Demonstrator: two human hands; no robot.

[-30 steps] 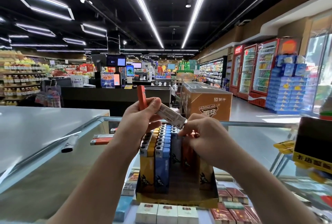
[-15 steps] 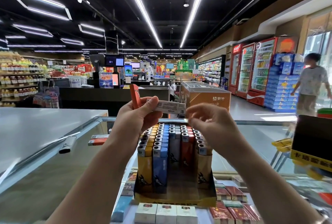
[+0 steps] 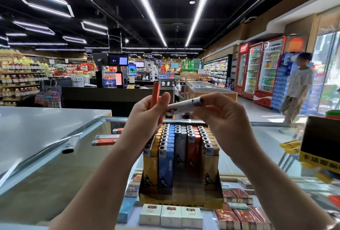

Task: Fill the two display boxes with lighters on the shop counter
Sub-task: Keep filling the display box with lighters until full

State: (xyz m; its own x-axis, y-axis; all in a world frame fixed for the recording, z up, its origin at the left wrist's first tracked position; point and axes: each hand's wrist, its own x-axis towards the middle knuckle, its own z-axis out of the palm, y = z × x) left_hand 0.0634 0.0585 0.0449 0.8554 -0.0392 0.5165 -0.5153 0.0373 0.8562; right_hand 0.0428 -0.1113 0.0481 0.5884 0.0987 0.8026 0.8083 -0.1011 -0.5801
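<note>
Head view: display box (image 3: 181,197) nearly filled; left hand (image 3: 145,117) gripping orange lighter (image 3: 155,94), right hand (image 3: 220,117) pinching white lighter (image 3: 184,105) at 12 o'clock; second box (image 3: 322,146) at 3 o'clock, fill hidden.

Above the box (image 3: 181,195) on the glass counter (image 3: 55,178), the left hand (image 3: 145,117) holds an orange lighter (image 3: 155,94) upright. The right hand (image 3: 219,117) pinches a white lighter (image 3: 185,105) lying level, its end touching the left thumb. Rows of lighters stand in the box. Two orange lighters (image 3: 104,140) lie near the counter's far edge.
</note>
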